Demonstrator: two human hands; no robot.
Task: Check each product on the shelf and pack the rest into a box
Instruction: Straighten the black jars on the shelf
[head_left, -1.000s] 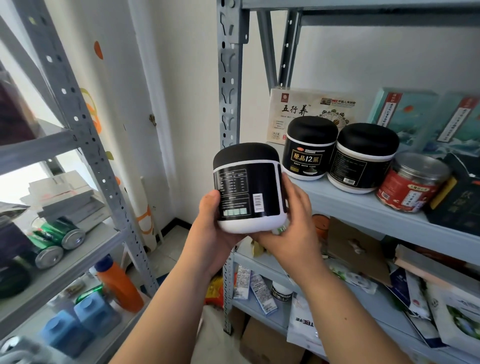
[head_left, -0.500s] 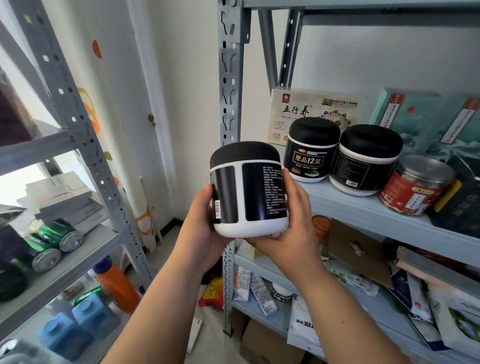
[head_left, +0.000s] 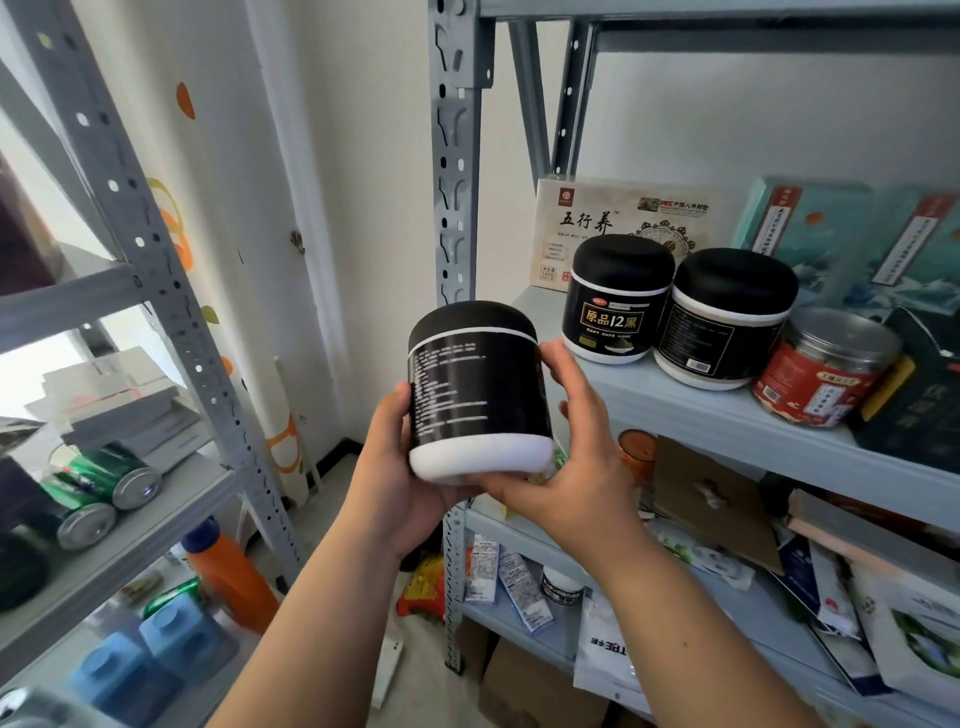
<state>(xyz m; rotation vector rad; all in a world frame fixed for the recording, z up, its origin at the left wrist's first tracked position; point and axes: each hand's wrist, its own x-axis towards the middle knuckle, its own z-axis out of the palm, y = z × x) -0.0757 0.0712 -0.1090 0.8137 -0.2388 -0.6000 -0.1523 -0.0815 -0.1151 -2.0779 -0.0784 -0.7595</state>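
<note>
Grey shelf racks stand by a white wall. One black jar is up in the air, in front of the shelf. The left hand cups its white bottom. The right hand wraps its side. This looks like the checking step. Next, I think, it needs a good look, then goes back or gets packed.

Three black jars, one red jar, two teal boxes, one cream box, two green cans.

Grey shelf board under 2 black jars, red-labelled canister, cream box, teal boxes behind.
</note>
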